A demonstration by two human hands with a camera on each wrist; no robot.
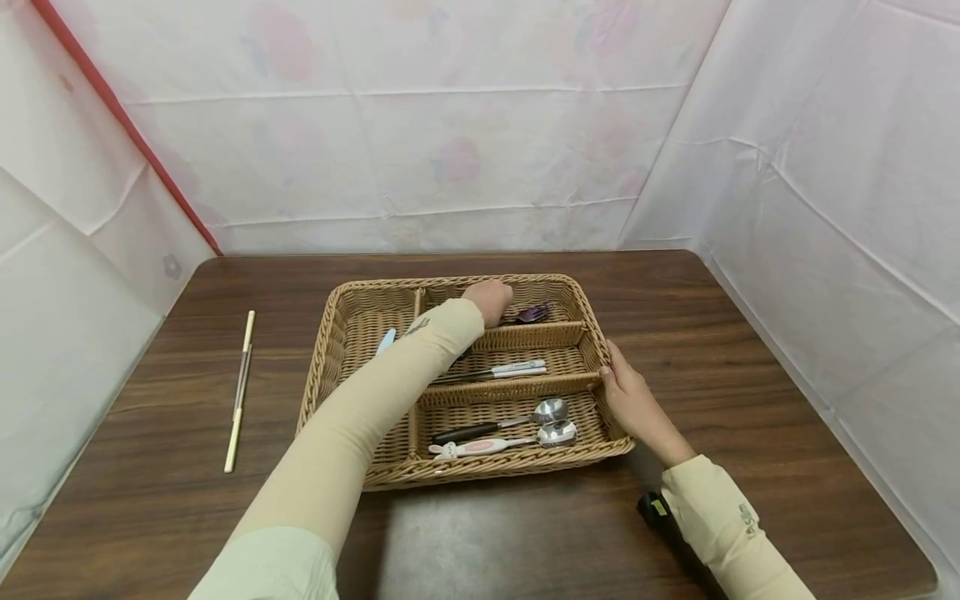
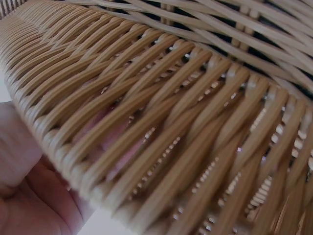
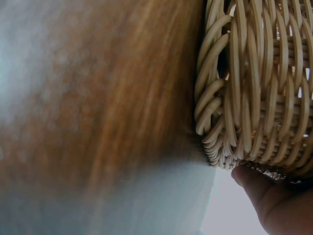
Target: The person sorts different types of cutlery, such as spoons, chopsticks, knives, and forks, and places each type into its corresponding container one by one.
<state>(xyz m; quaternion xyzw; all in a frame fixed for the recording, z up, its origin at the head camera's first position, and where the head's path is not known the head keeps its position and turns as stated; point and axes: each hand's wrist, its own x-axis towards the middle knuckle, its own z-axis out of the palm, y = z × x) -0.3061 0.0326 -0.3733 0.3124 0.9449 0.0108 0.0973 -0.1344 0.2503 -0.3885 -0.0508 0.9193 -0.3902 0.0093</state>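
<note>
A woven wicker basket (image 1: 320,375) with divided compartments stands on the table. My left hand (image 1: 489,302) reaches into its back compartment, beside a purple fork (image 1: 534,313). Its fingertips are hidden, so whether it holds the fork's handle cannot be told. In the left wrist view part of the left hand (image 2: 36,200) shows past the wicker weave (image 2: 146,112), fingers bent. My right hand (image 1: 630,398) grips the basket's right rim; in the right wrist view its thumb (image 3: 254,183) presses against the wicker (image 3: 264,88).
Chopsticks (image 1: 517,369) lie in the middle compartment. The front one holds a black-handled spoon (image 1: 467,432) and a rabbit-handled spoon (image 1: 480,447). A light-blue piece (image 1: 386,340) sits at left. Yellow-ended sticks (image 1: 234,442) lie on the table (image 1: 165,400). A black object (image 1: 656,510) is beside the right forearm.
</note>
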